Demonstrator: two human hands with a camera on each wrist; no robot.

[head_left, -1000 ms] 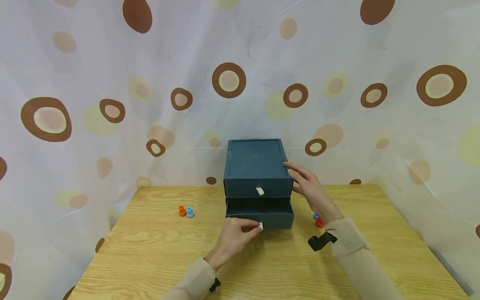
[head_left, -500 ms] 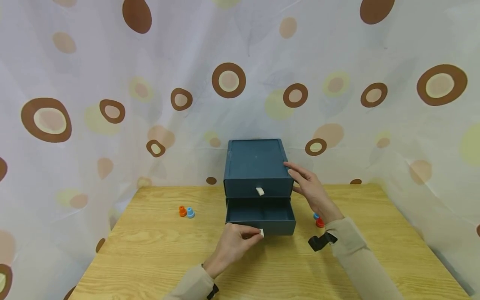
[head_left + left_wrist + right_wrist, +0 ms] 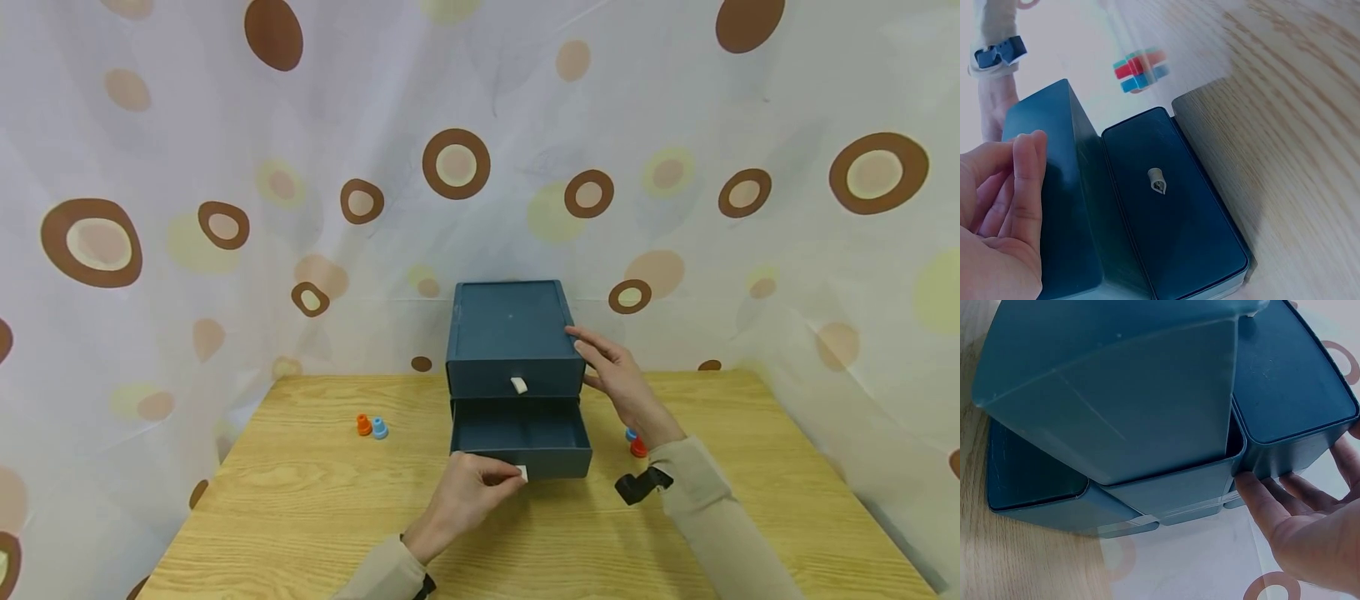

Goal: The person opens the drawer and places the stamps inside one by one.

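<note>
A dark blue drawer cabinet (image 3: pixel 512 321) stands on the table, its middle drawer (image 3: pixel 555 463) pulled out; the part of the inside that shows is bare. The left hand (image 3: pixel 468 496) pinches the white pull tab (image 3: pixel 522 472) of that drawer. In the left wrist view the left hand (image 3: pixel 1007 212) has thumb and fingertips together at the drawer front, above a closed drawer (image 3: pixel 1172 231) with its own white tab. The right hand (image 3: pixel 618 379) rests on the cabinet's upper right edge, fingers spread; in the right wrist view the right hand (image 3: pixel 1310 525) touches its side.
An orange peg-like piece (image 3: pixel 363 425) and a light blue one (image 3: pixel 379 429) stand left of the cabinet. A red piece (image 3: pixel 638 448) and a blue one (image 3: pixel 631 434) lie to the right by the right wrist. A patterned curtain (image 3: pixel 510 242) hangs behind.
The left hand has drawn the middle drawer further out toward the person, so more of its inside shows. The right hand has stayed at the cabinet's edge.
</note>
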